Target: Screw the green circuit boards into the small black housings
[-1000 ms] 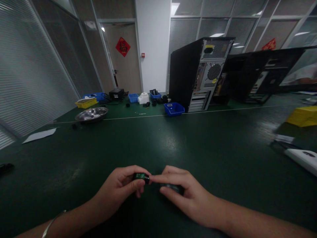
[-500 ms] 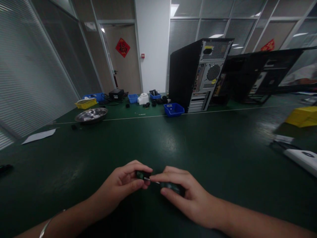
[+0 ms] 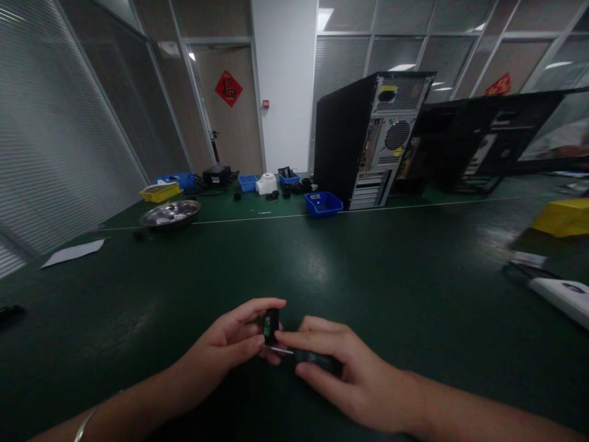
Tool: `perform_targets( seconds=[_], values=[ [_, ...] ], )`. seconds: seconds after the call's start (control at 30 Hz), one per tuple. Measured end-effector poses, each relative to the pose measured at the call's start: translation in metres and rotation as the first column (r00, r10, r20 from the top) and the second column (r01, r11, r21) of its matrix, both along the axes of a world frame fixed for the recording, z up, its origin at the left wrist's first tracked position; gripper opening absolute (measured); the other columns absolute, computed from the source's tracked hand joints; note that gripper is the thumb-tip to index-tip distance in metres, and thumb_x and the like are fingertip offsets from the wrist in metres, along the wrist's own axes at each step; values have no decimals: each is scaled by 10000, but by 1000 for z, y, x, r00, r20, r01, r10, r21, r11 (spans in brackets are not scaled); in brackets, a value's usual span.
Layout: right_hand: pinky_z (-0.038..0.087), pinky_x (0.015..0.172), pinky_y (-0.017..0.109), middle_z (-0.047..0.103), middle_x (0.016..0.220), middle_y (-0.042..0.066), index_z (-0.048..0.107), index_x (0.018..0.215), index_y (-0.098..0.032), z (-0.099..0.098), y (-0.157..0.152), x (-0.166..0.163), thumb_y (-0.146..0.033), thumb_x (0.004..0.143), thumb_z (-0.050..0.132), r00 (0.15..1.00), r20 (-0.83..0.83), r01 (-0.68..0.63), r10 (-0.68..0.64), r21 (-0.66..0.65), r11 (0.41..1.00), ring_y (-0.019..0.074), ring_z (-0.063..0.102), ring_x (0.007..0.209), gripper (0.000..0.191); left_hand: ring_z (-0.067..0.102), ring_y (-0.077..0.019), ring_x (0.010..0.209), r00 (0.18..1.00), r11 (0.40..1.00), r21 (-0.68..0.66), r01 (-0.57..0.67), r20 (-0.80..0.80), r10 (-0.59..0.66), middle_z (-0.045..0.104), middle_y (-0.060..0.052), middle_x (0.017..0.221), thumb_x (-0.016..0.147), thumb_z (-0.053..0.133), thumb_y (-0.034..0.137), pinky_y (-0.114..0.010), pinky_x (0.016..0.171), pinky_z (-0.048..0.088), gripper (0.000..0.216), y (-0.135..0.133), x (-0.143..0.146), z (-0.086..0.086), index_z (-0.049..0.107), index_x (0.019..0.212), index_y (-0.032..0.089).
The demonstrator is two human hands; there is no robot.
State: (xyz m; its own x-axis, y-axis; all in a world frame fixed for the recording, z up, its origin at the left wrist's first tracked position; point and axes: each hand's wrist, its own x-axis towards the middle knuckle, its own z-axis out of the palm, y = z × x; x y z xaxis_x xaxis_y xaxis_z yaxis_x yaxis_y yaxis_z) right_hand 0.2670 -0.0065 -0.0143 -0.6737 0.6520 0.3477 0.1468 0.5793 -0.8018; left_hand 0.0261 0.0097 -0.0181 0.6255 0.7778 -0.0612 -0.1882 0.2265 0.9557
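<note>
Low over the dark green table, my left hand pinches a small black part with a green circuit board, turned on edge between thumb and fingers. My right hand is closed round a small screwdriver with a dark handle. Its thin metal tip points left and meets the underside of the small part. The two hands touch at the fingertips. A thin bracelet sits on my left wrist.
At the back stands a black computer tower, with a blue bin in front of it. A steel bowl, yellow tray and more blue bins lie back left. A yellow box and white device sit right; paper left.
My left hand has turned the small part from lying flat to standing on edge. Both hands have dropped slightly toward me, and the screwdriver tip has moved under the part.
</note>
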Motion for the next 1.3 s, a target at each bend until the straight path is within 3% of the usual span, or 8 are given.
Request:
perform_targets(
  seconds=[0.07, 0.13, 0.27, 0.33, 0.47, 0.8, 1.13, 1.3],
  values=[
    [473, 803, 313, 631, 1020, 74, 525, 1382, -218, 1, 0, 0, -157, 960, 525, 1000, 6, 14, -14, -1, 1000, 176, 600, 907, 426, 586, -186, 904, 999, 1000, 15, 4, -38, -3, 607, -59, 1121, 896, 661, 262, -323, 803, 467, 467, -1, -1, 1, 550, 1349, 280],
    [471, 820, 314, 635, 1036, 71, 541, 1355, -224, 2, -1, 0, -157, 956, 532, 998, -9, 55, -55, -5, 998, 180, 602, 921, 405, 561, -168, 855, 989, 994, 112, -10, -148, 27, 594, -50, 1119, 907, 641, 283, -303, 773, 453, 428, -1, -1, 3, 580, 1330, 294],
    [468, 848, 315, 647, 1052, 57, 587, 1278, -249, 3, 0, -2, -166, 959, 538, 990, -40, 132, -133, -24, 991, 187, 604, 954, 333, 572, -214, 1003, 919, 943, 331, -36, -360, 161, 615, -48, 1128, 942, 567, 273, -332, 882, 438, 344, -2, -1, 10, 621, 1281, 293],
    [469, 838, 312, 652, 1045, 54, 601, 1265, -252, 4, 1, -3, -166, 965, 531, 988, -43, 145, -146, -36, 989, 183, 605, 943, 319, 586, -229, 1067, 894, 925, 375, -63, -391, 219, 656, -42, 1112, 928, 580, 249, -336, 928, 434, 305, -2, -1, 12, 644, 1224, 285],
    [470, 794, 305, 650, 1005, 62, 625, 1252, -224, 3, 2, -3, -169, 957, 546, 990, -29, 136, -138, -48, 990, 177, 611, 903, 310, 646, -231, 1004, 833, 866, 499, -31, -465, 298, 723, -38, 1050, 913, 607, 246, -317, 893, 470, 189, -1, -2, 12, 715, 1068, 260],
    [466, 764, 291, 652, 966, 55, 641, 1252, -219, 1, 1, -3, -152, 944, 561, 988, 7, 155, -155, -40, 987, 167, 615, 867, 326, 669, -231, 1021, 770, 698, 713, 64, -481, 420, 747, -40, 1099, 923, 606, 217, -299, 897, 496, 262, -4, -3, 10, 710, 1154, 282],
    [459, 758, 301, 656, 959, 65, 654, 1245, -216, 2, 3, -4, -199, 956, 559, 989, -19, 144, -146, -93, 985, 179, 618, 863, 304, 640, -147, 688, 852, 792, 607, -70, -376, 363, 733, -23, 909, 895, 611, 217, -216, 630, 498, 190, -3, 0, 9, 749, 1023, 250],
    [457, 745, 305, 659, 943, 67, 667, 1230, -213, 2, 1, -4, -210, 954, 562, 988, -37, 142, -147, -120, 983, 182, 616, 845, 296, 617, -141, 670, 876, 845, 521, -120, -345, 337, 715, -27, 896, 890, 619, 231, -227, 641, 503, 173, -3, 2, 6, 754, 998, 239]
  ],
)
